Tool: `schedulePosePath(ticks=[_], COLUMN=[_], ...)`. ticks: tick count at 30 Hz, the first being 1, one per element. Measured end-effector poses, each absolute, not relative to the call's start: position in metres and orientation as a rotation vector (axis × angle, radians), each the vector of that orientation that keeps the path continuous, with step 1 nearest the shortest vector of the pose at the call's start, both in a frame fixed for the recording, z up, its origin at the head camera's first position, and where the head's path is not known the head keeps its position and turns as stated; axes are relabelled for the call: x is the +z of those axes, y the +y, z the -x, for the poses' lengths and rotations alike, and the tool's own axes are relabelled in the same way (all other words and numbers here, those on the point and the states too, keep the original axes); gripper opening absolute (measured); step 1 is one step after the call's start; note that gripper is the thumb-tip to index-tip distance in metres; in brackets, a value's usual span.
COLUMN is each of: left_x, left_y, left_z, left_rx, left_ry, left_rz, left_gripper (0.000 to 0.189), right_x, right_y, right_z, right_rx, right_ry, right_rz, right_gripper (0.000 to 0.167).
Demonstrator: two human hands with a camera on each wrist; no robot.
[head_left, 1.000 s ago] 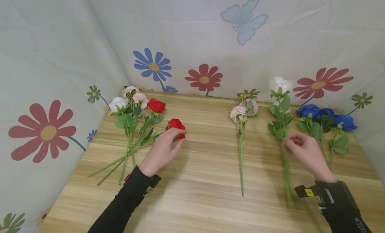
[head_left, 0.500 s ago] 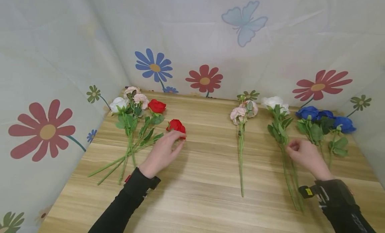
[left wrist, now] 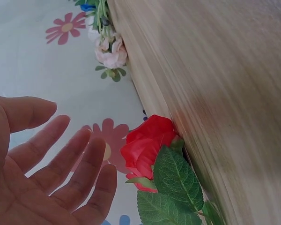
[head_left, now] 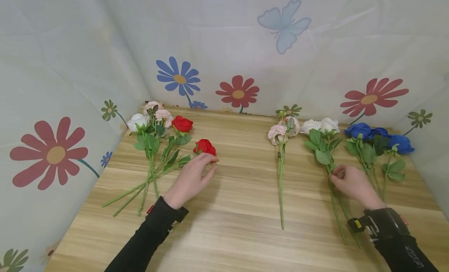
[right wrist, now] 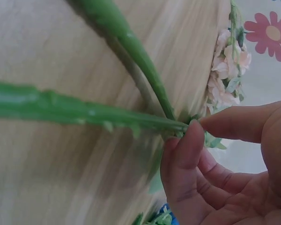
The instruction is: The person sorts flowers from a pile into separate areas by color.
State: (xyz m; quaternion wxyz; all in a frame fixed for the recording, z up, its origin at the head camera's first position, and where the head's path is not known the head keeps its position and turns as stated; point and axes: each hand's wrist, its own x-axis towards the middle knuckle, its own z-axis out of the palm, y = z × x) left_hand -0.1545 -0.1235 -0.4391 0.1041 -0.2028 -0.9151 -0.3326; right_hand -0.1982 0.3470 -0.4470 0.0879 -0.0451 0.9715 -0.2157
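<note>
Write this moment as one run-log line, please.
right grip: pinches at least one white-rose stem | left grip: relaxed, holding nothing, near red rose | blue roses: on table, right of white roses

A tan wood-grain counter [head_left: 238, 194], streaked with light brown, runs up to a whitish, faintly creased backdrop [head_left: 210, 34]. Printed on its far side are a pale blue butterfly [head_left: 286, 29] with a darker outline, a blue-petalled daisy [head_left: 179, 78] with a yellowish centre and, to its right, a red-petalled daisy [head_left: 238, 94]. A large, dusky-red daisy [head_left: 55, 155] decorates the left side, near a small olive-green flower [head_left: 109, 109].
</note>
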Motion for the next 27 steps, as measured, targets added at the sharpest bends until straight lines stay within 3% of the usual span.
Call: schedulePosePath(ticks=[10,27], left_x=[-0.4404,-0.442], left_y=[-0.1253,-0.1253], left_z=[0.1527,0.1507], left_rx=[-1.005,-0.975], left_ry=[-2.717,-2.726], left_rz=[0.579,0.565], left_gripper=[0.024,0.025], right_x=[-0.4393,-0.4405], right_y=[0.3491,0.3441], right_z=[0.1973,0.1966], right_rx=[-0.543,-0.632], right_ry=[2.839,2.784], right_rz=[0.126,0.102], right_gripper=[0.05,0.04])
